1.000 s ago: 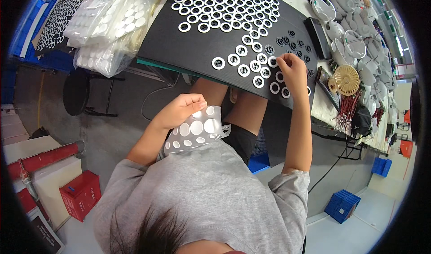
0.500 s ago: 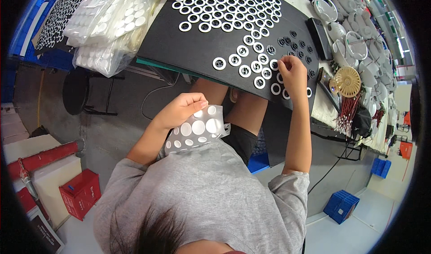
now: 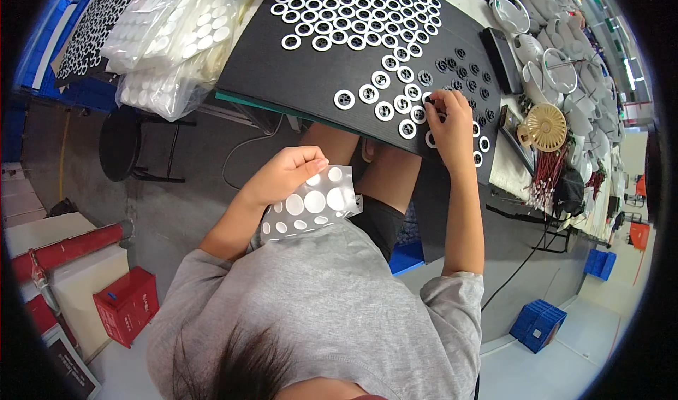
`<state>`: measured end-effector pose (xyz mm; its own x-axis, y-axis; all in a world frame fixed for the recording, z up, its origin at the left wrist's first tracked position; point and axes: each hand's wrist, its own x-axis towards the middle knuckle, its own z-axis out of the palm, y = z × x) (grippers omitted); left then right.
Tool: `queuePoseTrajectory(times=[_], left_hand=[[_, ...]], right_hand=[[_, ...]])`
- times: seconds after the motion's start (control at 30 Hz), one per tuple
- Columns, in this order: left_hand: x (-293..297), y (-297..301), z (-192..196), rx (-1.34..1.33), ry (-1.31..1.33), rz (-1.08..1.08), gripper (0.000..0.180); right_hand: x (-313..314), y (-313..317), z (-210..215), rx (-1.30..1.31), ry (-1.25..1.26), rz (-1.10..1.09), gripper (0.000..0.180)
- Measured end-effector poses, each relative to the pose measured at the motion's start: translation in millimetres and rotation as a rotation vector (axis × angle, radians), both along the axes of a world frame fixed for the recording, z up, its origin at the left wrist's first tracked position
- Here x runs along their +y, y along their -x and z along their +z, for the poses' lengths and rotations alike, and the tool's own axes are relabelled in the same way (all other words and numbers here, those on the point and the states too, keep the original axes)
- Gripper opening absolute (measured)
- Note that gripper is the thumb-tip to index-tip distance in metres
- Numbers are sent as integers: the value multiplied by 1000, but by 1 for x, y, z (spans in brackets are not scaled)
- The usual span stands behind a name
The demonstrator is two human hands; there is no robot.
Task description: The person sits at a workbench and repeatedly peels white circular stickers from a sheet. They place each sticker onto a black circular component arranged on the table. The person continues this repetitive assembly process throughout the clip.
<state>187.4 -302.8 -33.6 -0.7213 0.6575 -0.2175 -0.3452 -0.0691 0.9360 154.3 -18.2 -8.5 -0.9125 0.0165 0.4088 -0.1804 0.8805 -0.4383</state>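
My left hand [image 3: 286, 174] pinches the upper edge of a translucent sheet of white round stickers [image 3: 314, 202] in front of my body. The sheet carries larger discs in a row and smaller ones beside them. My right hand [image 3: 453, 126] is at the front right of the black board [image 3: 282, 75], its fingers bent down among black round parts with white rings [image 3: 407, 128]. Whatever is between its fingertips is hidden. Plain black round parts [image 3: 474, 89] without white rings lie just beyond this hand. Many ringed parts [image 3: 353, 18] cover the back of the board.
Clear bags of white discs [image 3: 169, 54] are at the board's left. On the right are a dark oblong box [image 3: 502, 61], a yellow handheld fan [image 3: 547, 126], red wires [image 3: 549, 177] and piled white housings [image 3: 565, 82]. A blue crate [image 3: 537, 325] stands on the floor.
My right hand has moved slightly left and toward me, and its fingers are lower over the ringed parts. My left hand and the sticker sheet have barely moved.
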Motion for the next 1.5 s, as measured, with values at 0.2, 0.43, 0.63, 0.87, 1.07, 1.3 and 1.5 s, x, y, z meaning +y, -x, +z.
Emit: queuePoseTrajectory(times=[0.2,0.43,0.63,0.87,1.07,1.3,1.5], left_hand=[[-2,-4,6,176,176,27,19],[4,-9,18,197,192,76,19],[5,-11,23,422,294,131,17],[16,-15,31,669,330,180,15],[26,-16,30,782,342,115,31],[33,-23,29,867,470,-100,39],[32,-19,16,815,384,-261,25]], right_hand=[[-3,-1,5,13,-134,19,18],[-5,-9,8,98,-63,4,18],[-40,-64,28,-194,505,235,26],[-78,-112,-1,-453,855,303,53],[-79,-124,-12,-382,1147,259,41],[-76,-130,-26,-236,1275,270,26],[-76,-130,-20,-245,1146,198,20]])
